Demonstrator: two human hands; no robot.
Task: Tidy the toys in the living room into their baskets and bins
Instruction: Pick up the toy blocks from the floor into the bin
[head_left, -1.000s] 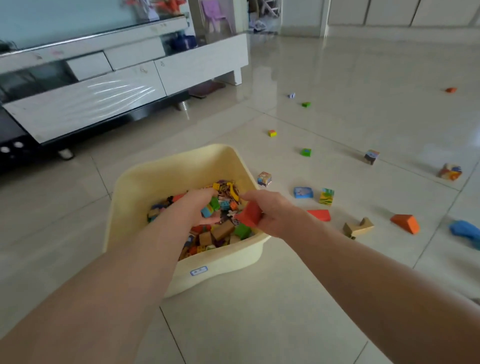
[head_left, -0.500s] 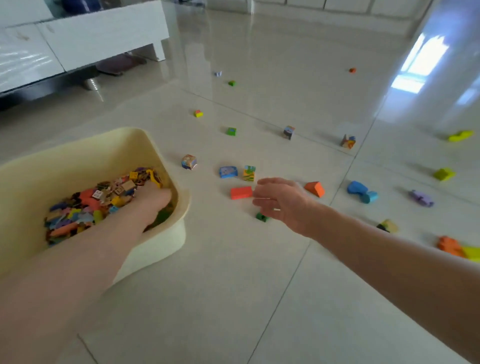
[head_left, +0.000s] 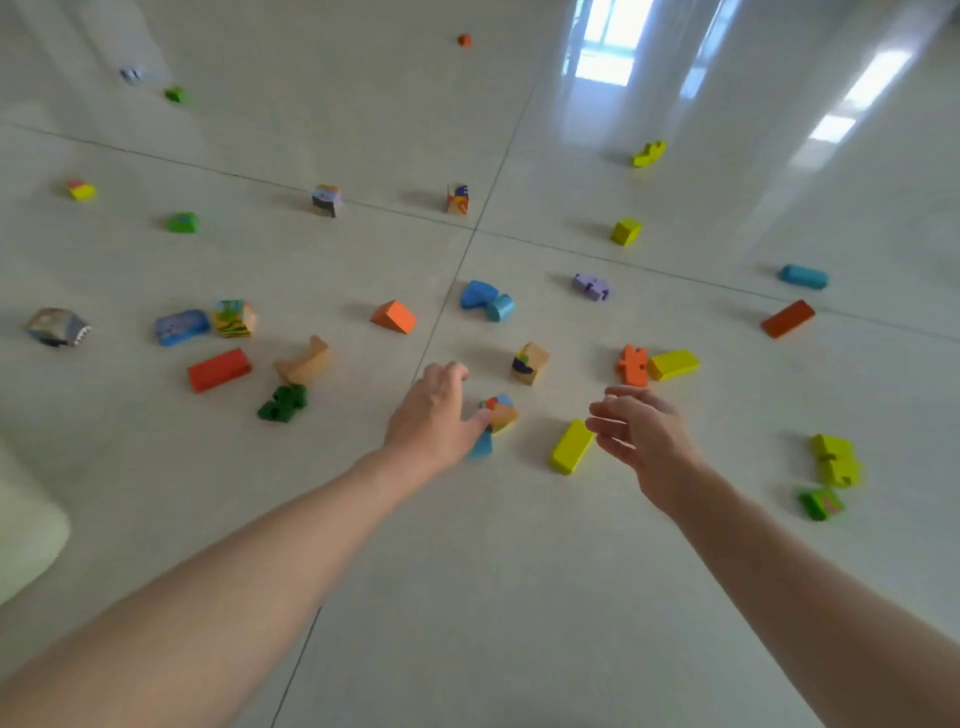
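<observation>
Toy blocks lie scattered over the tiled floor. My left hand (head_left: 431, 415) reaches down beside a multicoloured picture cube (head_left: 501, 413); its thumb touches the cube and its fingers are loosely bent around nothing. A small blue piece (head_left: 480, 445) lies just under that hand. My right hand (head_left: 641, 434) hovers with its fingers spread and empty, right next to a yellow bar block (head_left: 571, 447). A corner of the pale yellow bin (head_left: 28, 530) shows at the left edge.
Ahead lie a wooden picture cube (head_left: 530, 362), an orange puzzle piece (head_left: 632, 365), a yellow block (head_left: 673, 364), an orange wedge (head_left: 394, 317) and blue blocks (head_left: 485, 300). A red bar (head_left: 219, 370), a wooden arch (head_left: 304, 362) and a green piece (head_left: 284, 402) lie left.
My left hand has come out of the bin and reached to the picture cube. The view has swung right, the bin slid to the left edge, and my right hand has moved over the yellow bar.
</observation>
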